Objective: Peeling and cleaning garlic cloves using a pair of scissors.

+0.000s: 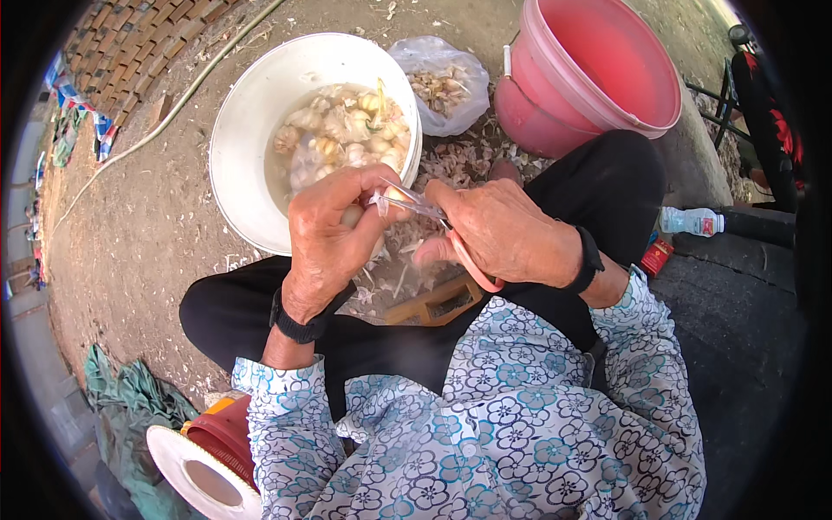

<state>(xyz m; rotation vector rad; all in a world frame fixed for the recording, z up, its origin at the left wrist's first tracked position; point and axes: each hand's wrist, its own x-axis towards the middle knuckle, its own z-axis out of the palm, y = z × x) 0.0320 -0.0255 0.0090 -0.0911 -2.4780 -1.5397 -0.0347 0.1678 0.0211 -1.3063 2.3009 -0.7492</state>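
Note:
My left hand holds a pale garlic bulb, partly hidden by its fingers, with papery skin hanging at the thumb. Scissors with pinkish-orange handles are in my right hand, their metal blades crossing the garlic. Just beyond my left hand stands a white bucket with garlic bulbs lying in water. Behind it, a clear plastic bag holds garlic pieces or skins. Loose garlic skins cover the ground below my hands.
A pink bucket stands at the upper right. A wooden frame piece lies between my legs. To the right are a plastic bottle and a red box. A hose crosses the ground at left, near green cloth.

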